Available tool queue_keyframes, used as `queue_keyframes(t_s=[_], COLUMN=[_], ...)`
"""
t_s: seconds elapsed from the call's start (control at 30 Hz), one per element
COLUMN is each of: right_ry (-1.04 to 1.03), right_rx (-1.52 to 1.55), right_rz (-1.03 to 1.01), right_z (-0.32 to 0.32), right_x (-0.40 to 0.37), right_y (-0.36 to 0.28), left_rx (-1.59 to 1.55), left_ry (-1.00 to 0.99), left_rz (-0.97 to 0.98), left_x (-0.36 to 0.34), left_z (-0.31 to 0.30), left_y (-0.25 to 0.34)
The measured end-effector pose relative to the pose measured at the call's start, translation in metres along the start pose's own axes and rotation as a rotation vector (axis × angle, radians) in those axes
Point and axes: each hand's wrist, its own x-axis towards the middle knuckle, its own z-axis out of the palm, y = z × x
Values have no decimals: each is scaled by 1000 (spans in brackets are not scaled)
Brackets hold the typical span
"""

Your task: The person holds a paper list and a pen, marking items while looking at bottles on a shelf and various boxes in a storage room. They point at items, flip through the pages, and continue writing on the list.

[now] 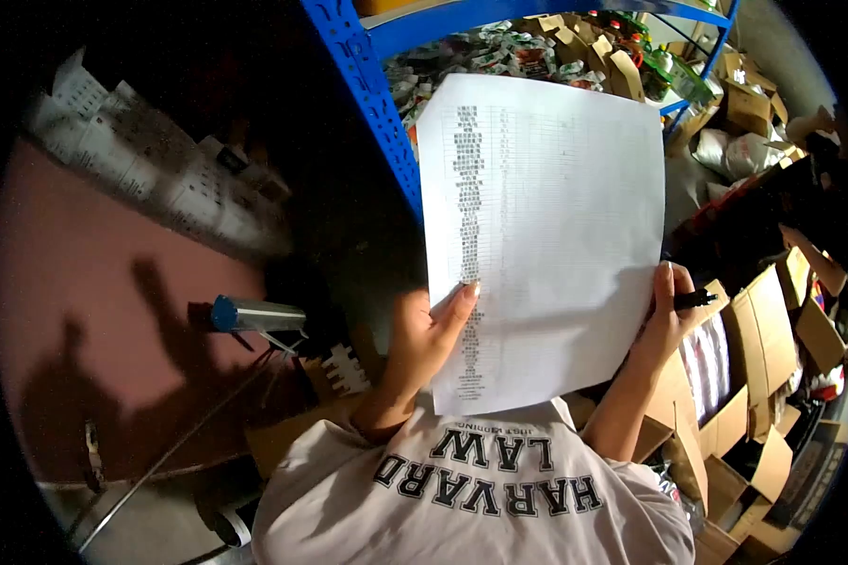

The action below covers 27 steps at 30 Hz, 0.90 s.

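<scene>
A white printed sheet of paper [546, 226] with a long column of text is held up in front of me. My left hand [424, 334] grips its lower left edge, thumb pressed on the printed column. Holding the sheet's lower right edge, my right hand [667, 315] also has a black pen [695, 300] between its fingers. Below the sheet is my white T-shirt [481, 490] with black lettering.
A blue metal shelf rack [372, 89] with packaged goods stands behind the paper. Several open cardboard boxes [758, 348] are stacked at the right. At left, a blue-capped metal cylinder [254, 314] lies on a reddish floor, with white printed cartons [151, 155] beyond.
</scene>
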Motion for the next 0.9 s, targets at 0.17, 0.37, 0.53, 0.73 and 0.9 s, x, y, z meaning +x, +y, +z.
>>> queue_keyframes(t_s=[0.17, 0.37, 0.53, 0.73, 0.9], right_ry=[45, -45, -108, -63, -136], right_rx=[96, -47, 2, -87, -220], right_rz=[168, 237, 194, 150, 130], right_z=[-3, -5, -7, -2, 1], right_x=[-2, 4, 7, -1, -4], right_y=[-6, 4, 5, 6, 2], left_rx=[-75, 20, 5, -12, 1], left_ry=[73, 70, 74, 97, 82], left_rz=[18, 15, 13, 5, -3], left_x=[3, 1, 2, 5, 4], left_z=[3, -4, -4, 4, 4], left_y=[5, -5, 0, -2, -7])
